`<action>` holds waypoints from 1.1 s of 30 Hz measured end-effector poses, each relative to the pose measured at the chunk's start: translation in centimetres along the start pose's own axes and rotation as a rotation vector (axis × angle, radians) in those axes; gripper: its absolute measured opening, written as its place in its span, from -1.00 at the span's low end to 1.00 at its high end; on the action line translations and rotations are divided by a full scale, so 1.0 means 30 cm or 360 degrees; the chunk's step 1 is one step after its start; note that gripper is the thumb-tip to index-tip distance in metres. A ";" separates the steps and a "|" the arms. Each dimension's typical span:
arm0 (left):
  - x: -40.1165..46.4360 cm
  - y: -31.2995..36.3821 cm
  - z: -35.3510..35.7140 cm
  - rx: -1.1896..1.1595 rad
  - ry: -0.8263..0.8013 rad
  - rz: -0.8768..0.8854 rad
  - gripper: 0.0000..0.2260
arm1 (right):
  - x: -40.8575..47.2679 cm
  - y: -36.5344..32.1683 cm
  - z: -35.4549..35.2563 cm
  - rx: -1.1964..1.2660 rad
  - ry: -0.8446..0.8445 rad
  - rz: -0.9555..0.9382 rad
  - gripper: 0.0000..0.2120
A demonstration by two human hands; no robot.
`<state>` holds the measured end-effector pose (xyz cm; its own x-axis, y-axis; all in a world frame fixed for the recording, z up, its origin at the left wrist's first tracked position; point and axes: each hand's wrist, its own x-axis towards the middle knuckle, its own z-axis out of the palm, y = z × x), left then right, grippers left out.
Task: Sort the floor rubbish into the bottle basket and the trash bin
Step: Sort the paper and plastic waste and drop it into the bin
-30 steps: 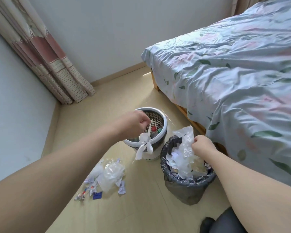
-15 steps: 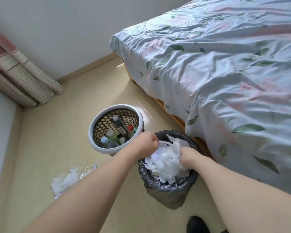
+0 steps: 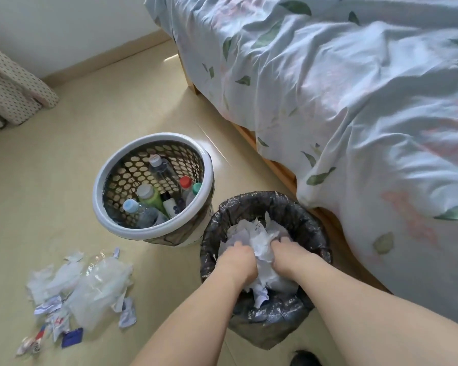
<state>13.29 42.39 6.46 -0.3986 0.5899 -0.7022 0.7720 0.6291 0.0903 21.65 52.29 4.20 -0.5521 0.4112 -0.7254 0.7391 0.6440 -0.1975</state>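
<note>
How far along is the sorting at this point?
Done: several capped bottles stand in the bottle basket. In hand: the left hand and right hand press crumpled paper and plastic into the lined trash bin. Left: a scatter of plastic wrap and paper scraps lies on the floor.

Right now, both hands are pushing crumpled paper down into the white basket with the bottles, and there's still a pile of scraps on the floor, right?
Not quite. In the head view the left hand and right hand press the crumpled paper into the black-lined trash bin, not the white basket, which holds only bottles. The pile of scraps does still lie on the floor.
</note>
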 end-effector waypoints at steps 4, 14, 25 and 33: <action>0.018 -0.023 0.011 0.0000 -0.0102 0.0034 -0.63 | 0.027 -0.017 0.004 -0.0040 -0.0056 0.0066 -0.51; -0.307 -0.137 -0.229 -0.0564 0.0420 0.0031 -0.76 | -0.301 -0.168 -0.187 -0.0177 0.0308 0.0259 -0.59; -0.759 -0.755 -0.259 -0.0657 0.0695 -0.0128 -0.66 | -0.545 -0.801 -0.075 -0.0146 0.0506 -0.0462 -0.65; -0.788 -1.315 0.044 -0.0755 0.0539 -0.0384 -0.83 | -0.471 -1.202 0.204 -0.0207 0.0259 -0.0586 -0.66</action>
<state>-7.10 2.95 18.55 -0.7289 0.4821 -0.4861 0.3683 0.8747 0.3152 5.16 19.30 17.53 -0.8317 0.2281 -0.5062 0.4319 0.8386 -0.3319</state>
